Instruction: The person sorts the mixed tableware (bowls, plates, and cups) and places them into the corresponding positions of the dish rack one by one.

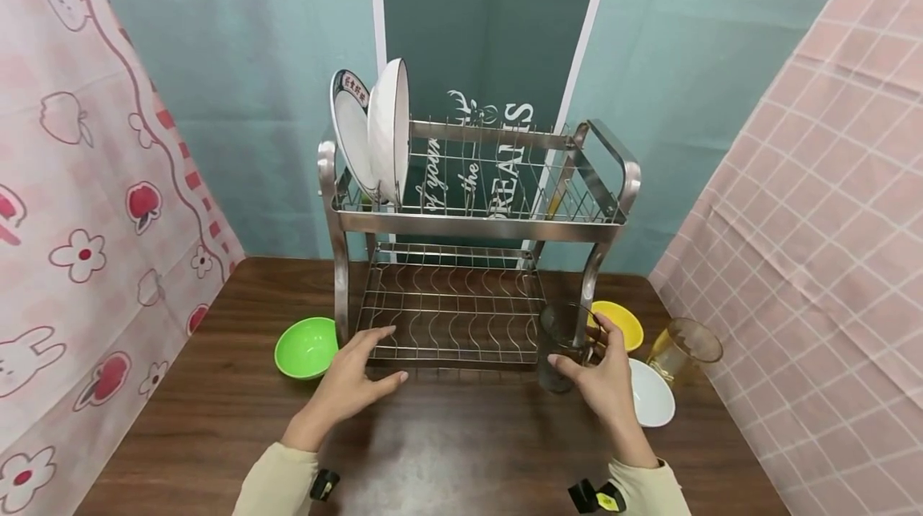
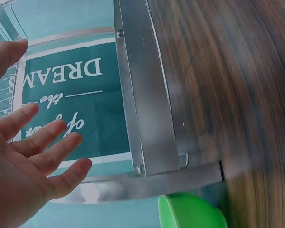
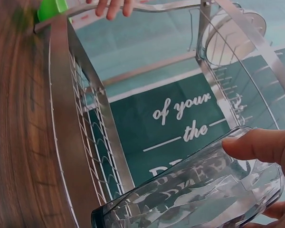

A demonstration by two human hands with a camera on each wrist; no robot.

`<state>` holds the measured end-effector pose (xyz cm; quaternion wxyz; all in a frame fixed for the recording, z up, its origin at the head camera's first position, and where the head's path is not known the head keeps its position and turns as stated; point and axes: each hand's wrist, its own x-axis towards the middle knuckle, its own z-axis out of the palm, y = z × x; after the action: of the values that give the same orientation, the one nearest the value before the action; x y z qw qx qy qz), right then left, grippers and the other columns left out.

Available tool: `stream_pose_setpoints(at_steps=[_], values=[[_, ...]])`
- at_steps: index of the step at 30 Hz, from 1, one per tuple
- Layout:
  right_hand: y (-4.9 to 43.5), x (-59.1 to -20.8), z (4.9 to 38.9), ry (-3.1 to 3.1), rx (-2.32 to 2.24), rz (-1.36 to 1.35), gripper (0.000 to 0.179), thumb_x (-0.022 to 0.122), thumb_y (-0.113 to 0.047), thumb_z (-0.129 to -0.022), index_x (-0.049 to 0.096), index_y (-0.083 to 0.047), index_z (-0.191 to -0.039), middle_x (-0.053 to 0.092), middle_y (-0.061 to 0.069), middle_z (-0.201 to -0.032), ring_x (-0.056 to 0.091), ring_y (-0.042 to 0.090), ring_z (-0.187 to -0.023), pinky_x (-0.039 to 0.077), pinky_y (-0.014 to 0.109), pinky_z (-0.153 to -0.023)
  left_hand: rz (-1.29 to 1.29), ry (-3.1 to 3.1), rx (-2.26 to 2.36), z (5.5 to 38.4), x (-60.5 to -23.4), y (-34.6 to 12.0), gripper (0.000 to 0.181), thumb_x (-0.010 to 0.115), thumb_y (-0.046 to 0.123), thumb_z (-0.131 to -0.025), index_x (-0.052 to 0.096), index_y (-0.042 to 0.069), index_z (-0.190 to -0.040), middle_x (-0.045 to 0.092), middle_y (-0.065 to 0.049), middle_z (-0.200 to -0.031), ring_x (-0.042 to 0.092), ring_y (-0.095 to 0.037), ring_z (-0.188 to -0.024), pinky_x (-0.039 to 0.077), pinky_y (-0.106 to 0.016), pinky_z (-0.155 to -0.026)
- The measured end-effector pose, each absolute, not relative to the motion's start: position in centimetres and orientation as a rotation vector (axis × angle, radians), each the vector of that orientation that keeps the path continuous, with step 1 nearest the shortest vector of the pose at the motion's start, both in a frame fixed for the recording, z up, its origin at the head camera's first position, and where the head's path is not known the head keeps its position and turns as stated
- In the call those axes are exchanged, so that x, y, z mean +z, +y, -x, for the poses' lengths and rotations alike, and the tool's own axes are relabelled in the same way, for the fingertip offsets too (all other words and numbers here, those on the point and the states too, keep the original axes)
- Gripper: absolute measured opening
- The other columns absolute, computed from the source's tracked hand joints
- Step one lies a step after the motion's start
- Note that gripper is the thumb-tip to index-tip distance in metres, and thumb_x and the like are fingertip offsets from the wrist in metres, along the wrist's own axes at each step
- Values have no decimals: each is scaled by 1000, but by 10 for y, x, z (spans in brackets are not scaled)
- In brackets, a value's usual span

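Note:
My right hand (image 1: 604,378) grips a clear glass cup (image 1: 554,372) at the front right corner of a two-tier metal dish rack (image 1: 476,225). In the right wrist view, the thumb lies along the side of the cup (image 3: 194,190) near its rim, and the other fingers are partly hidden behind it. Whether its base touches the table cannot be told. My left hand (image 1: 349,378) is at the rack's front left, fingers spread and holding nothing; the left wrist view shows this hand (image 2: 33,166) with its palm visible.
A white bowl (image 1: 389,131) and a rimmed plate (image 1: 351,127) stand on edge at the top tier's left. A green bowl (image 1: 306,349) sits left of the rack. On the right are a yellow bowl (image 1: 622,325), a white bowl (image 1: 654,397) and an amber glass (image 1: 683,346).

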<state>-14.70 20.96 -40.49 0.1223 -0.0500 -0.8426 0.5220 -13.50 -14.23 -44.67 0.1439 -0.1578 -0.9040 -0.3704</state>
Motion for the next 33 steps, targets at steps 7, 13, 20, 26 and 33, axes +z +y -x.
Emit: stream_pose_setpoints(at_steps=[7,13,20,26,33], values=[[195,-406,148,-2419,1628,114,93,82,-3,-66,27,-3,-141,45,22,-125,48,33,-107,43,39,-84,451,-2566,-1143,142,-449,-128,69,80,31,-70,52,10,-130,52,-10,-126,49,-29,-117,41,-50,-90],[179,-406,145,-2383,1721,77,92,83,-4,-66,29,-6,-141,43,19,-128,46,32,-111,42,48,-88,455,-2568,-1195,145,-454,-116,70,81,29,-69,51,11,-130,53,-9,-126,48,-30,-117,37,-55,-90],[164,-410,145,-2363,1719,29,91,84,-5,-64,33,-4,-139,46,19,-124,46,30,-108,44,45,-85,422,-2532,-1303,146,-457,-109,71,83,27,-67,53,11,-129,55,-10,-122,50,-31,-114,39,-53,-89],[155,-411,146,-2345,1743,9,89,84,-4,-63,34,-4,-138,46,18,-121,47,29,-105,46,43,-82,422,-2490,-1341,148,-458,-107,72,84,25,-65,53,11,-129,57,-11,-118,53,-29,-109,39,-53,-87],[144,-407,148,-2298,1813,-35,91,83,1,-62,34,-5,-138,46,18,-122,47,29,-105,46,46,-84,420,-2506,-1419,151,-461,-99,73,85,21,-66,52,9,-129,56,-9,-119,52,-30,-109,40,-50,-88]])
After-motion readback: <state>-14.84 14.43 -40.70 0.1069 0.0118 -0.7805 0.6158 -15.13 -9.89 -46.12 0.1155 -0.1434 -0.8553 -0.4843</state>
